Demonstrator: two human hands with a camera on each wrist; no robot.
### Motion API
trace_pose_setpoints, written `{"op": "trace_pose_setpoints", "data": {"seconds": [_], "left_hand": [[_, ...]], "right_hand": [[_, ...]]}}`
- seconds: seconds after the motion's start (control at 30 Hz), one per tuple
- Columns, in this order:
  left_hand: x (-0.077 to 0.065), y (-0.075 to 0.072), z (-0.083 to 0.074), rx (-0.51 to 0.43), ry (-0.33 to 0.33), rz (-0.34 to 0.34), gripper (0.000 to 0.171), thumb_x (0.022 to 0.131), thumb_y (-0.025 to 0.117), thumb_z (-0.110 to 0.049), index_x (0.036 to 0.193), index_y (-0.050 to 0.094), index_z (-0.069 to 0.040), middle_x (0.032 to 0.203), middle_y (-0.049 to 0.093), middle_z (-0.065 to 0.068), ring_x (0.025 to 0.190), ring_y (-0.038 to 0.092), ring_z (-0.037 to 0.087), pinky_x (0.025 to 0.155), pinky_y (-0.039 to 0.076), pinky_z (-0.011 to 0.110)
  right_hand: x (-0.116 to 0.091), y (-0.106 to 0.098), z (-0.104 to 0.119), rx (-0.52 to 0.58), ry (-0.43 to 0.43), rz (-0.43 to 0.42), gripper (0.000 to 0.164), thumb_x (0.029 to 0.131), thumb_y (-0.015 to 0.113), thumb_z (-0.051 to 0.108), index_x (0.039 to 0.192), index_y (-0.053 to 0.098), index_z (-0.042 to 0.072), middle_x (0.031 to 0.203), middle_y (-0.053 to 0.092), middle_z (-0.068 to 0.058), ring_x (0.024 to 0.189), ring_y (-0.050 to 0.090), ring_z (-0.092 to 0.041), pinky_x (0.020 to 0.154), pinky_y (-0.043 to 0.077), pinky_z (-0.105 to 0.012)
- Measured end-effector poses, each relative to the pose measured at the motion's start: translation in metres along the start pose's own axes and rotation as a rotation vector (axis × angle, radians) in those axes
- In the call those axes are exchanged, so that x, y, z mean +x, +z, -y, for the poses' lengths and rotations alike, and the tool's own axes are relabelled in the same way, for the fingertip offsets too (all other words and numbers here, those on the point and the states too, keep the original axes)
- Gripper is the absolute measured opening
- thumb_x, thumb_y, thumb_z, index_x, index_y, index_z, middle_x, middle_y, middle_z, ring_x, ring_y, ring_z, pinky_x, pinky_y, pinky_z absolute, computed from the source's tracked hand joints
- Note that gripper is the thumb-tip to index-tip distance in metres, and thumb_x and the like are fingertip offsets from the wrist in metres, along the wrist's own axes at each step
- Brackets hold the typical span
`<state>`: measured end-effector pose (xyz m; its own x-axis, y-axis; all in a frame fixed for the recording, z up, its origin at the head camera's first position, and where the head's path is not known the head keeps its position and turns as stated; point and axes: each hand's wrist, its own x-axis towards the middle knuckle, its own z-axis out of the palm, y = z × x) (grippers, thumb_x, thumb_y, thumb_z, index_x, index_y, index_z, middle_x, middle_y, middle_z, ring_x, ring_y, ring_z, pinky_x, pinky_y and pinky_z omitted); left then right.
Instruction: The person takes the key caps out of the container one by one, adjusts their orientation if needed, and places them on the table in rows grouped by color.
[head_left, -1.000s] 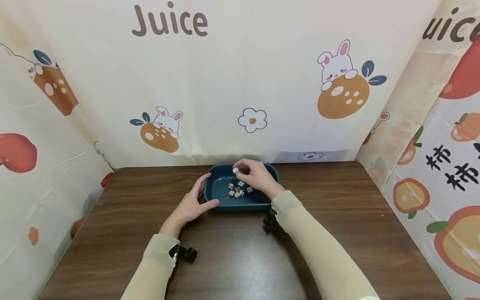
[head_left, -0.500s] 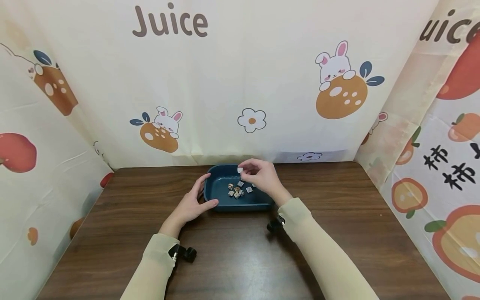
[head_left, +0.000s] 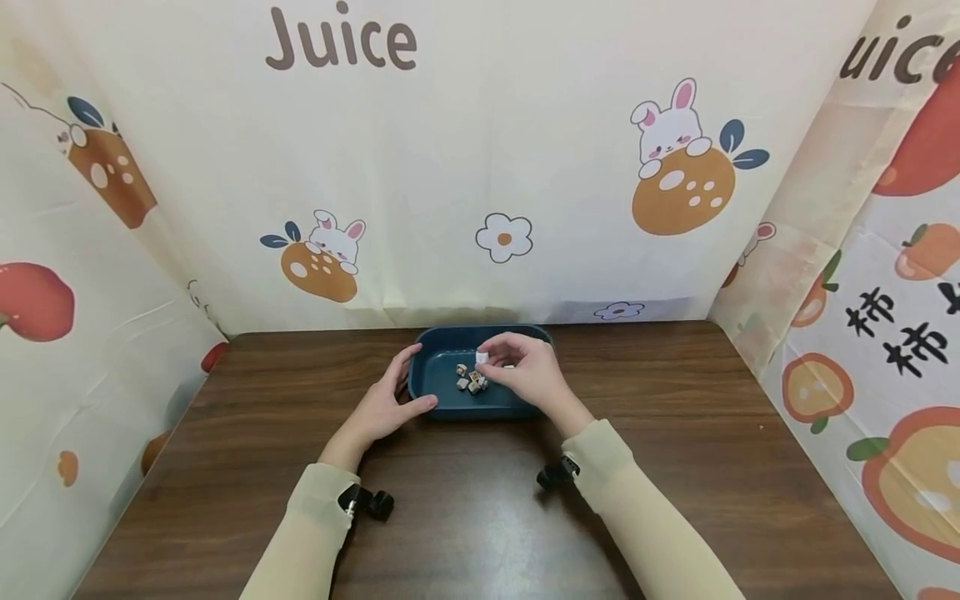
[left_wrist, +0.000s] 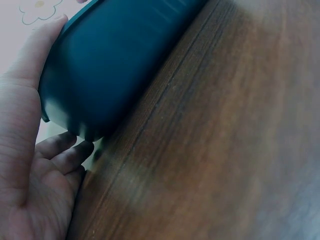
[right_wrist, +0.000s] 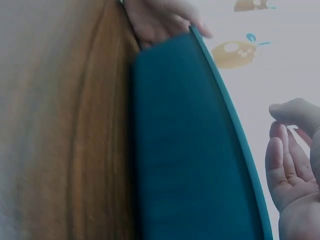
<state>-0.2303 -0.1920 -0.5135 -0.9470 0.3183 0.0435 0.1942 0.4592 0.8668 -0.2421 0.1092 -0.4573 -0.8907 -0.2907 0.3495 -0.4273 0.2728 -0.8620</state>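
In the head view a dark teal rectangular tray (head_left: pixel 487 412) sits at the table's far side. My left hand (head_left: pixel 375 412) holds its left end, thumb at the front corner and fingers spread along the end. The left wrist view shows that thumb at the tray's rim and curled fingers against its wall (left_wrist: pixel 110 65). Above the tray, my right hand (head_left: pixel 528 373) pinches a small white cube (head_left: pixel 482 357) between thumb and fingertips. Several small pale cubes (head_left: pixel 462 384) lie in the tray below it, some hidden by the right hand.
The brown wooden table (head_left: pixel 465 517) stretches in front of the tray and to both sides. A printed cloth backdrop (head_left: pixel 420 150) hangs right behind the tray, with more cloth on the left and right. Each wrist carries a small black camera.
My right hand shifts slightly right, then lowers toward the cubes, still pinching the white cube. My left hand stays at the tray's left end.
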Motion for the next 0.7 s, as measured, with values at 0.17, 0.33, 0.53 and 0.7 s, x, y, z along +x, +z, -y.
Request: {"op": "trace_pose_setpoints", "data": {"seconds": [0.17,0.33,0.53,0.7], "left_hand": [[-0.001,-0.001,-0.001,0.001,0.0,0.005,0.092,0.1,0.081,-0.041,0.172,0.023,-0.04,0.177,0.031,0.019,0.161,0.033,0.046,0.125,0.032,0.066],[0.0,-0.001,0.003,-0.029,0.013,0.009,0.092,0.1,0.081,-0.043,0.172,0.025,-0.037,0.178,0.029,0.018,0.161,0.031,0.047,0.124,0.032,0.067],[-0.001,-0.004,0.005,-0.119,0.057,0.021,0.086,0.104,0.077,-0.026,0.173,0.027,-0.032,0.179,0.028,0.012,0.163,0.029,0.041,0.128,0.026,0.064],[-0.002,-0.007,0.004,-0.167,0.096,0.055,0.088,0.103,0.076,-0.017,0.174,0.026,-0.03,0.181,0.024,0.009,0.166,0.024,0.038,0.13,0.022,0.063]], "right_hand": [[-0.014,0.008,0.009,0.001,-0.011,0.04,0.02,0.093,0.089,0.01,0.112,0.081,0.012,0.101,0.079,0.001,0.088,0.075,-0.016,0.082,0.064,-0.031],[-0.024,0.014,0.015,-0.013,-0.011,0.054,0.021,0.093,0.089,0.009,0.111,0.081,0.013,0.1,0.078,0.003,0.086,0.074,-0.014,0.08,0.064,-0.03],[-0.034,0.018,0.015,-0.04,-0.007,0.06,0.021,0.094,0.088,0.013,0.113,0.08,0.015,0.101,0.078,0.005,0.086,0.073,-0.012,0.08,0.063,-0.03],[-0.039,0.018,0.01,-0.029,-0.015,0.059,0.022,0.094,0.088,0.012,0.114,0.081,0.015,0.106,0.079,0.004,0.086,0.072,-0.013,0.081,0.064,-0.031]]}}
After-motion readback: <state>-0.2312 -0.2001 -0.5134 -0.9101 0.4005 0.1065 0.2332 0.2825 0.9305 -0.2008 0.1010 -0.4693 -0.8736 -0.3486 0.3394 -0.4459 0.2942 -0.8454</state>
